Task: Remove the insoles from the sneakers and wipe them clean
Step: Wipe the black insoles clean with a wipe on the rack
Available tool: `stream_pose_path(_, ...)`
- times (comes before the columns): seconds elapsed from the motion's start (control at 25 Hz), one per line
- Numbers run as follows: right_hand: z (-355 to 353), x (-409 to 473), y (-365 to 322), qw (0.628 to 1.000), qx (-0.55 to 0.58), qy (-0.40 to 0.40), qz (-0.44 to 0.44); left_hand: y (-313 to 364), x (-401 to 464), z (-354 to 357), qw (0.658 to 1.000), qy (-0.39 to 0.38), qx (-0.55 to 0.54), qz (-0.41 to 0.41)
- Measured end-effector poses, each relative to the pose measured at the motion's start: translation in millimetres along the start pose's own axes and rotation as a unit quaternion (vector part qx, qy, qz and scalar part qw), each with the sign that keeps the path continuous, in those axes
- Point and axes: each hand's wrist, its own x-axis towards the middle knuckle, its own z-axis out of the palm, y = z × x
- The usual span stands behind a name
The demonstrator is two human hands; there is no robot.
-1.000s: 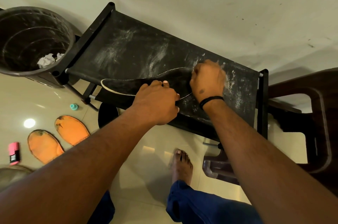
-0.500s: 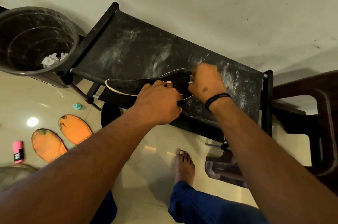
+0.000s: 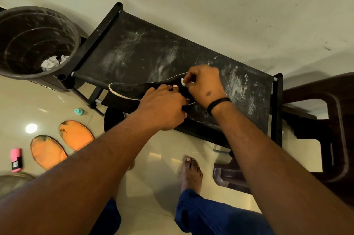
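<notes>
A black insole [image 3: 132, 90] with a pale edge lies flat on the dusty black top shelf of a rack [image 3: 145, 50]. My left hand [image 3: 162, 108] presses down on the insole's middle, fingers curled over its near edge. My right hand [image 3: 204, 83], with a black band at the wrist, pinches a small white wad of tissue [image 3: 183, 82] against the insole's right part. Two orange insoles [image 3: 75, 135] [image 3: 47, 151] lie side by side on the floor at the lower left. No sneaker is clearly in view.
A dark bin [image 3: 36, 43] with crumpled white tissue inside stands left of the rack. A dark brown plastic chair [image 3: 325, 125] stands at the right. On the tiled floor lie a small teal cap [image 3: 79, 111] and a pink-and-black object [image 3: 16, 160]. My bare foot [image 3: 191, 173] is below the rack.
My right hand has slid a little toward me and leftward along the insole with the tissue. The left hand keeps holding the insole down.
</notes>
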Motion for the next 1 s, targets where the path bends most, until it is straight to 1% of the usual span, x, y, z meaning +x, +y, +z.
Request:
stream_pose_path(0.08, -11.8, 1.5, 15.2, 0.999, -0.001, 0.013, 0.051, -0.2, 1.7, 0.1, 1.000, -0.004, 0.004, 0.000)
stream_pose_path(0.16, -14.3, 2.3, 26.7, 0.992, 0.014, 0.064, 0.105, 0.6, 2.5, -0.3, 1.000, -0.005, 0.004, -0.005)
stream_pose_path(0.24, -8.5, -0.6, 19.7, 0.988, 0.041, 0.101, 0.105, 1.4, 2.5, -0.5, 1.000, -0.003, 0.008, -0.008)
stream_pose_path(0.28, -4.1, -2.3, 12.8, 0.990, 0.061, 0.095, 0.089, 1.2, 2.1, -0.4, 1.000, -0.002, 0.010, -0.007)
stream_pose_path(0.4, -0.7, -6.2, 0.1, 0.993, 0.104, 0.030, 0.037, 0.5, 1.1, -1.0, 1.000, 0.001, 0.005, -0.002)
stream_pose_path(0.48, -8.6, -6.7, 9.1, 0.991, 0.124, 0.013, 0.053, -0.3, 2.0, -1.0, 1.000, -0.004, 0.007, -0.001)
stream_pose_path(0.52, -13.6, -6.3, 17.8, 0.989, 0.126, 0.018, 0.073, -0.5, 2.4, -0.8, 1.000, -0.008, 0.008, -0.003)
stream_pose_path(0.56, -17.3, -5.7, 27.0, 0.986, 0.127, 0.034, 0.098, -0.6, 2.5, -0.7, 1.000, -0.010, 0.008, -0.005)
stream_pose_path(0.64, -17.1, -6.1, 39.7, 0.977, 0.128, 0.090, 0.143, 0.1, 2.2, -0.7, 1.000, -0.011, 0.010, -0.008)
stream_pose_path(0.72, -7.2, -9.5, 31.8, 0.970, 0.146, 0.131, 0.145, 1.4, 1.9, -0.7, 1.000, -0.012, 0.012, -0.008)
stream_pose_path(0.8, 5.2, -12.6, 15.5, 0.973, 0.167, 0.118, 0.103, 0.4, 1.9, -0.8, 1.000, -0.006, 0.005, -0.008)
stream_pose_path(0.88, 6.4, -14.7, 6.1, 0.983, 0.157, 0.070, 0.060, -0.4, 1.2, -1.2, 1.000, 0.002, -0.006, -0.009)
stream_pose_path(0.96, -4.0, -13.8, 12.2, 0.987, 0.147, 0.028, 0.059, -0.4, 1.7, -1.3, 1.000, 0.003, -0.012, -0.011)
stream_pose_path(1.0, -10.2, -12.4, 20.0, 0.986, 0.143, 0.028, 0.079, 0.1, 3.0, -1.4, 1.000, 0.002, -0.011, -0.012)
